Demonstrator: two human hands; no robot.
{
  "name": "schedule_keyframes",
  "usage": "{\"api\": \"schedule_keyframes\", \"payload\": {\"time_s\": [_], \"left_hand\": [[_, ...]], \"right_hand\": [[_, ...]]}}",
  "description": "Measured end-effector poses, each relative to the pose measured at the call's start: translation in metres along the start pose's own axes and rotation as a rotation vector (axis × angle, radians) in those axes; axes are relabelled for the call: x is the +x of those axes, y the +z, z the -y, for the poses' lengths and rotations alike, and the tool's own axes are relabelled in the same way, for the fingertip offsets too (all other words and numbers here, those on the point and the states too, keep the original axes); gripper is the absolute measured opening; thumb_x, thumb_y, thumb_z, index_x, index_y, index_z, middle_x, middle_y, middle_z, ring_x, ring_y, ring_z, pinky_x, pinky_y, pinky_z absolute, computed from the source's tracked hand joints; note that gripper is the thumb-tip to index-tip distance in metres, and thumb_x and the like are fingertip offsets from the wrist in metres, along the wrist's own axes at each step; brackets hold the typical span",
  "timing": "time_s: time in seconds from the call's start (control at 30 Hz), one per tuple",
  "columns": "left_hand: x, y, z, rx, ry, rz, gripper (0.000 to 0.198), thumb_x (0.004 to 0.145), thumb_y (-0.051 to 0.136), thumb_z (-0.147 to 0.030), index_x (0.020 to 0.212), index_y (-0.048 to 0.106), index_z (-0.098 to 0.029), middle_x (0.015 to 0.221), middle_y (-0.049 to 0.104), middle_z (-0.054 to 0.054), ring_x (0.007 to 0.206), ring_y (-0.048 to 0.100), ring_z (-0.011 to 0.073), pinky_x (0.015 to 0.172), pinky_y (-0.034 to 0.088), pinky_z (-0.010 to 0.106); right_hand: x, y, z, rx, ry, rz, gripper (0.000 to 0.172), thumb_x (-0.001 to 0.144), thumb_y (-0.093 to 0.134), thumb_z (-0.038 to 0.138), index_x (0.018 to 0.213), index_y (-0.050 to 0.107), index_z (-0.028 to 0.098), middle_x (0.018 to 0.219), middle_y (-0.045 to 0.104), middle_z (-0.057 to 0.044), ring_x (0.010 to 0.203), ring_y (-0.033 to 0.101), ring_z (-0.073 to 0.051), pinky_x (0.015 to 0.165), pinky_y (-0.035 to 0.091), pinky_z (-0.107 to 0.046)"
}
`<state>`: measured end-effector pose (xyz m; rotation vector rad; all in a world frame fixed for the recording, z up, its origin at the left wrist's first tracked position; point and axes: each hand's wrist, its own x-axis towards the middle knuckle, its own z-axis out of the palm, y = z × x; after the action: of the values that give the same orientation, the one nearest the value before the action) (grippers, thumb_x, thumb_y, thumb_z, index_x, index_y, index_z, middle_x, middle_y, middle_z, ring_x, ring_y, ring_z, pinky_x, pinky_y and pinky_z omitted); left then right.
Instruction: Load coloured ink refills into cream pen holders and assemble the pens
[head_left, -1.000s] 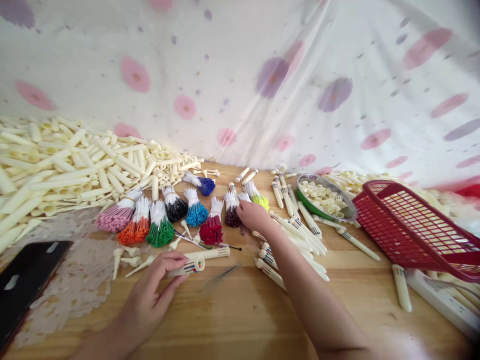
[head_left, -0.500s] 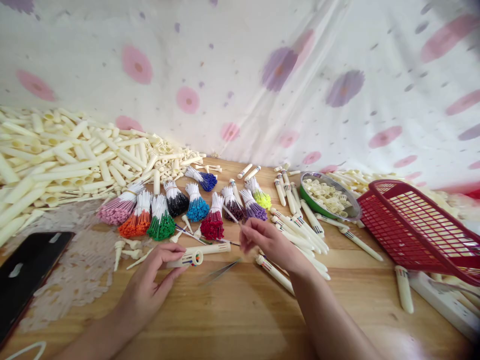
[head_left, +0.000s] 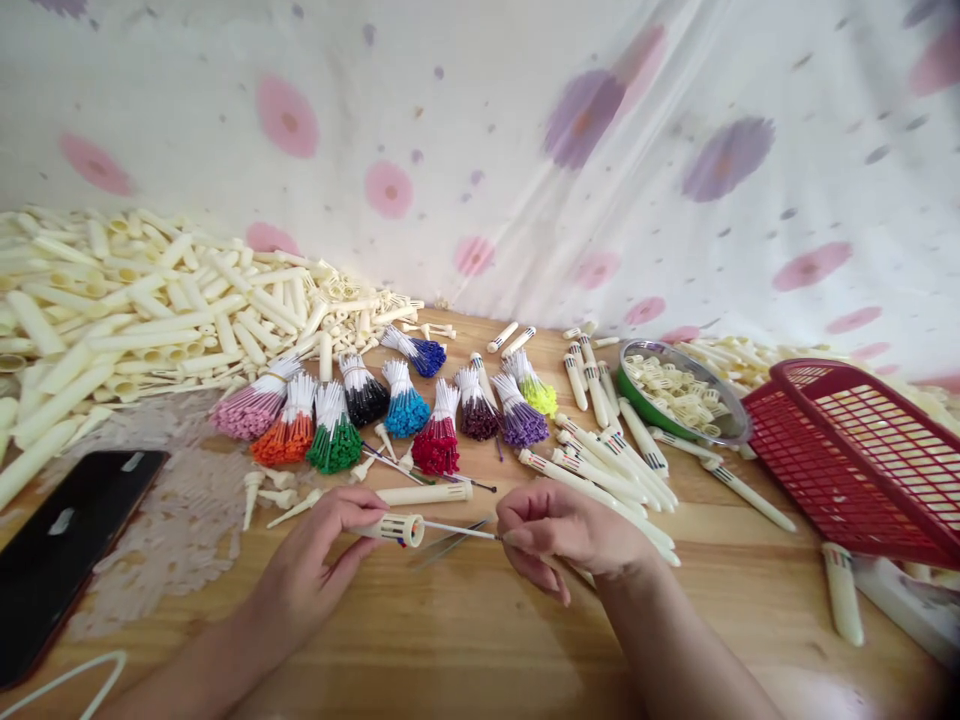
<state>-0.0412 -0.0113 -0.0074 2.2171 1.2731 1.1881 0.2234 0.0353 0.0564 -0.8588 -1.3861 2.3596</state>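
My left hand (head_left: 315,560) is closed around a short cream pen barrel (head_left: 397,527) with coloured stripes, its open end facing right. My right hand (head_left: 562,530) pinches a thin white refill (head_left: 457,530) whose far end sits at the barrel's opening. Both hands hover just above the wooden table (head_left: 480,640). Behind them lie bundles of refills with coloured tips: pink (head_left: 244,412), orange (head_left: 281,438), green (head_left: 334,445), black (head_left: 366,398), blue (head_left: 406,410), red (head_left: 436,448), dark purple (head_left: 478,415), violet (head_left: 520,422) and yellow-green (head_left: 541,396).
A large heap of cream barrels (head_left: 135,320) fills the left. Assembled pens (head_left: 615,460) lie to the right of the bundles, beside a green bowl of small cream rings (head_left: 679,395) and a red plastic basket (head_left: 862,455). A black phone (head_left: 67,540) lies at the left edge.
My right hand drew back from the purple bundle with one refill and brought it down to the barrel held in my left hand. The view shifted slightly.
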Motion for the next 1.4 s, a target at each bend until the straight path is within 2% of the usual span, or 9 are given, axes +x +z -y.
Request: {"api": "schedule_keyframes", "payload": {"time_s": [0.2,0.47,0.73,0.93,1.0,1.1,1.17,1.3,1.4], "left_hand": [[-0.002,0.001,-0.002,0.000,0.007,0.033,0.017,0.083,0.052,-0.012,0.095,0.054,-0.024,0.092,0.065,0.003,0.088,0.064,0.0169,0.076,0.052,0.028],[-0.004,0.003,-0.003,-0.008,0.000,0.076,0.018,0.083,0.051,-0.011,0.095,0.054,-0.024,0.095,0.066,0.003,0.091,0.064,0.0170,0.077,0.052,0.028],[-0.004,0.004,-0.004,-0.011,0.016,0.076,0.017,0.084,0.051,-0.011,0.094,0.055,-0.023,0.094,0.067,0.003,0.091,0.064,0.0171,0.078,0.051,0.028],[0.000,0.003,-0.005,0.020,-0.017,0.068,0.013,0.084,0.050,-0.014,0.090,0.056,-0.023,0.091,0.066,0.003,0.086,0.065,0.0175,0.074,0.052,0.029],[0.000,0.003,-0.005,0.020,-0.035,0.066,0.011,0.084,0.050,-0.015,0.090,0.055,-0.023,0.091,0.066,0.004,0.086,0.065,0.0183,0.075,0.052,0.030],[-0.002,0.005,-0.003,0.017,-0.050,0.060,0.011,0.084,0.051,-0.016,0.092,0.054,-0.023,0.092,0.065,0.004,0.088,0.064,0.0187,0.076,0.052,0.031],[-0.002,0.005,-0.003,0.015,-0.047,0.050,0.012,0.084,0.051,-0.015,0.093,0.054,-0.023,0.093,0.064,0.003,0.089,0.064,0.0181,0.077,0.052,0.030],[0.000,0.005,-0.004,0.011,-0.046,0.025,0.011,0.084,0.052,-0.015,0.093,0.054,-0.022,0.093,0.064,0.003,0.088,0.064,0.0167,0.077,0.052,0.028],[0.000,0.004,-0.003,0.015,-0.074,0.004,0.010,0.084,0.052,-0.017,0.092,0.055,-0.023,0.094,0.065,0.003,0.088,0.064,0.0173,0.077,0.052,0.028]], "right_hand": [[0.009,0.002,-0.005,0.049,0.039,0.076,0.027,0.074,0.058,0.029,0.055,0.046,0.015,0.046,0.052,0.005,0.034,0.046,-0.003,0.030,0.037,-0.009],[0.015,0.002,-0.008,0.058,0.072,0.095,0.022,0.073,0.056,0.026,0.056,0.047,0.015,0.046,0.052,0.006,0.034,0.046,-0.003,0.030,0.039,-0.010],[0.025,0.006,-0.011,0.070,0.071,0.080,0.025,0.072,0.058,0.031,0.055,0.046,0.016,0.045,0.051,0.006,0.034,0.044,-0.004,0.029,0.035,-0.011],[0.032,0.023,-0.013,-0.201,-0.061,-0.151,0.031,0.078,0.056,0.041,0.062,0.043,0.018,0.051,0.047,0.006,0.041,0.042,-0.004,0.038,0.038,-0.013],[0.034,0.030,-0.016,-0.417,-0.167,-0.261,0.030,0.081,0.052,0.041,0.063,0.043,0.018,0.053,0.046,0.005,0.045,0.041,-0.006,0.041,0.036,-0.016],[0.039,0.037,-0.024,-0.864,-0.411,-0.479,0.026,0.086,0.047,0.034,0.065,0.047,0.018,0.058,0.050,0.001,0.052,0.041,-0.009,0.048,0.034,-0.020],[0.042,0.040,-0.029,-1.018,-0.493,-0.536,0.027,0.089,0.044,0.034,0.068,0.051,0.018,0.060,0.054,-0.001,0.054,0.043,-0.010,0.052,0.035,-0.022],[0.042,0.041,-0.034,-0.932,-0.536,-0.537,0.035,0.092,0.039,0.045,0.079,0.058,0.018,0.064,0.059,-0.002,0.056,0.050,-0.011,0.055,0.038,-0.022],[0.039,0.040,-0.032,-0.834,-0.542,-0.512,0.035,0.094,0.034,0.040,0.088,0.059,0.017,0.065,0.058,-0.001,0.057,0.050,-0.011,0.055,0.039,-0.021]]}}
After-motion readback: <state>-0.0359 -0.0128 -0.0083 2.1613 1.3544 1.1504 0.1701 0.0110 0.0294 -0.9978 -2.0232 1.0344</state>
